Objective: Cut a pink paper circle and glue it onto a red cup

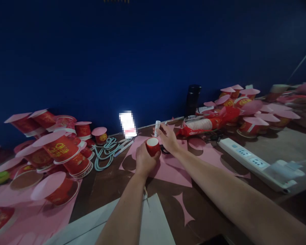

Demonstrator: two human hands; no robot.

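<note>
My left hand point(145, 161) is closed around a red paper cup point(153, 149), whose pale open end faces up. Just beyond it, my right hand point(169, 137) grips a small white glue stick point(157, 128) upright between thumb and fingers. The glue stick is above and slightly right of the cup, apart from it. Beneath both hands lies a pink paper sheet point(178, 175) with round cut-outs. A loose pink disc point(197, 143) rests to the right of my right hand.
Red cups topped with pink discs point(62, 148) crowd the left; more cups point(253, 126) stand at right. A cable point(104, 158), lit phone point(128, 124), black flask point(192, 100), bagged cup stack point(200, 126) and power strip point(252, 161) are around. White sheets point(158, 217) lie in front.
</note>
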